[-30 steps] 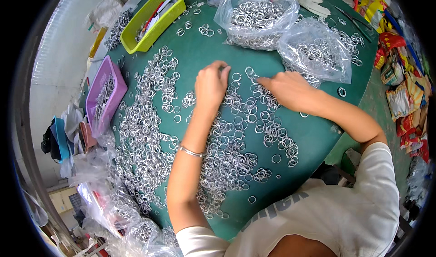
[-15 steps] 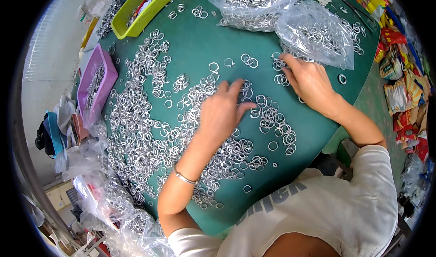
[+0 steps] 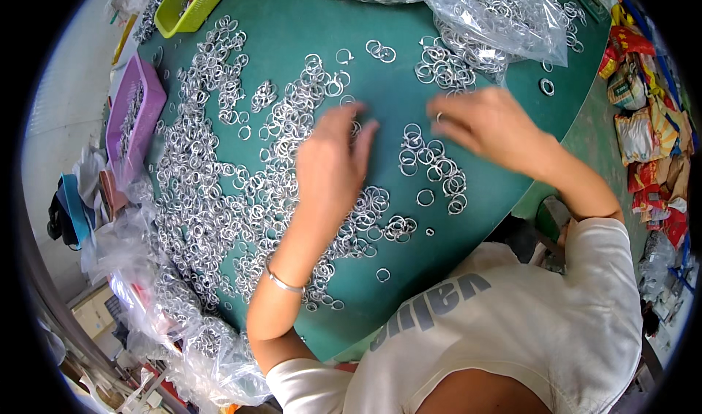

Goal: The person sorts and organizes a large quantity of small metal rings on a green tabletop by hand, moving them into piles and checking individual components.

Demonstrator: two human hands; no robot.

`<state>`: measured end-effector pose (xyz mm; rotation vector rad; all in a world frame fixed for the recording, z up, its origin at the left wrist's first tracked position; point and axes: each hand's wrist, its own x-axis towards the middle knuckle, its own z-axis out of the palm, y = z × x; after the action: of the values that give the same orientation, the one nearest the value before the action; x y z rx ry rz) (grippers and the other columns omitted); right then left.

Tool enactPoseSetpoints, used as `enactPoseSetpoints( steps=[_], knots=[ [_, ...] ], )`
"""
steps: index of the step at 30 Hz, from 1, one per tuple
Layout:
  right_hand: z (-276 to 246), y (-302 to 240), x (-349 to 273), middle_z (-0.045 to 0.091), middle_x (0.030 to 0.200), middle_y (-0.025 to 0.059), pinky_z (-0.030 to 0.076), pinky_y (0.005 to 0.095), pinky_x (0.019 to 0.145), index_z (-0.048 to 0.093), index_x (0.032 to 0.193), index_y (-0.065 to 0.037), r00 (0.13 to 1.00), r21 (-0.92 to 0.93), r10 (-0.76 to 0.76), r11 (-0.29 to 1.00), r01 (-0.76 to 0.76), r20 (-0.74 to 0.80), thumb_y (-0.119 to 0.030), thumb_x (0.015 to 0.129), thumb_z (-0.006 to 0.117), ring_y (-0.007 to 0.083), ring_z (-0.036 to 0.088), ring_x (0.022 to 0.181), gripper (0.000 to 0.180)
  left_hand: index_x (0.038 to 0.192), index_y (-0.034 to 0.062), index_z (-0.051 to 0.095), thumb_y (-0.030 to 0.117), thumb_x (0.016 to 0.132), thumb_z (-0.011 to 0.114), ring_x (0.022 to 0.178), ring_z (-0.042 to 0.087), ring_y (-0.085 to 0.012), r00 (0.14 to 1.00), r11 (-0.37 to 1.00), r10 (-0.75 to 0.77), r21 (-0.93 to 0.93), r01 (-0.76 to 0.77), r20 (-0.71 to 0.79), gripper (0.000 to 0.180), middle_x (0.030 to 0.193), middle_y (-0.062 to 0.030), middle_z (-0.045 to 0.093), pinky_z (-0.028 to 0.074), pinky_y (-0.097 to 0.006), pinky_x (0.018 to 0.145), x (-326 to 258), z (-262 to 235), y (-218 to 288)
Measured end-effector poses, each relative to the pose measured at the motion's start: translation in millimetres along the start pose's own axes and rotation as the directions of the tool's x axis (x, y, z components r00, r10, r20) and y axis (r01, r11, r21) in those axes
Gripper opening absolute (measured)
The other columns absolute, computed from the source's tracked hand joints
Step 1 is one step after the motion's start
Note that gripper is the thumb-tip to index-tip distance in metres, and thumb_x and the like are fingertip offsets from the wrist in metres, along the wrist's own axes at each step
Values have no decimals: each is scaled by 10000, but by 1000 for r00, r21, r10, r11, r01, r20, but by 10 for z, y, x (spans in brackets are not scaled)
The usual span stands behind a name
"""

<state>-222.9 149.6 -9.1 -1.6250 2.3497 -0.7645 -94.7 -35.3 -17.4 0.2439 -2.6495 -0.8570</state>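
Observation:
Silvery metal rings, many with a small tab, lie heaped over the green table. My left hand is at the right edge of this heap, thumb and forefinger apart. A few rings show in the gap between them, seemingly lying on the table. My right hand, blurred by motion, is over the table to the right. A single ring shows at its fingertips, between forefinger and thumb. Just beyond that hand is a smaller group of rings; another group lies between my hands, closer to me.
Clear plastic bags of rings stand at the far side. A purple basket and a yellow-green basket hold more at the left. Plastic bagging hangs along the left edge. Colourful sacks are piled beyond the right edge.
My right hand has come away from the rings by the bag, nearer to me and leftward, with a ring at its fingertips. The whole view has shifted, moving the table up and left.

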Motion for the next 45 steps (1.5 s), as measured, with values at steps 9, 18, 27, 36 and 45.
enactPoseSetpoints(
  steps=[9, 18, 27, 36, 45],
  knots=[
    [191, -117, -318, 551, 705, 49, 408, 329, 471, 554, 897, -57, 986, 218, -142, 968, 122, 82, -159, 825, 582, 195, 540, 555, 128, 965, 23, 608, 61, 743, 685, 529, 480, -203, 975, 994, -98, -31, 106, 199, 239, 684, -93, 510, 409, -313, 499, -496, -11, 287],
    [38, 66, -262, 487, 694, 50, 246, 189, 353, 499, 800, -44, 909, 835, 96, -444, -325, 405, -115, 856, 518, 65, 363, 452, 93, 1059, 35, 564, 180, 733, 710, 611, 583, -263, 984, 996, -52, 77, 39, 173, 385, 799, -116, 590, 463, -348, 534, -469, 140, 390],
    [339, -215, -169, 591, 620, 101, 435, 391, 510, 598, 850, -26, 988, 110, 99, 990, -86, -119, -190, 779, 659, 269, 576, 573, 189, 989, 41, 581, 170, 766, 669, 628, 594, -303, 987, 992, -67, 118, 49, 146, 272, 816, -122, 598, 469, -376, 546, -474, 182, 327],
    [-90, 69, -115, 541, 671, -25, 280, 169, 400, 613, 850, -48, 913, 887, 131, -325, -328, 386, -160, 821, 618, 42, 417, 494, 115, 976, 26, 580, 166, 761, 685, 608, 586, -267, 988, 993, -102, 67, 95, 112, 277, 815, -128, 601, 461, -354, 533, -420, 145, 352],
    [354, -47, 24, 618, 714, 145, 457, 384, 557, 649, 878, -31, 997, 99, 0, 995, 7, -76, -158, 784, 641, 320, 598, 653, 158, 984, 17, 549, 142, 778, 652, 647, 591, -314, 975, 989, -137, 82, 125, 172, 262, 845, -145, 598, 473, -386, 555, -423, 145, 307]
  ],
)
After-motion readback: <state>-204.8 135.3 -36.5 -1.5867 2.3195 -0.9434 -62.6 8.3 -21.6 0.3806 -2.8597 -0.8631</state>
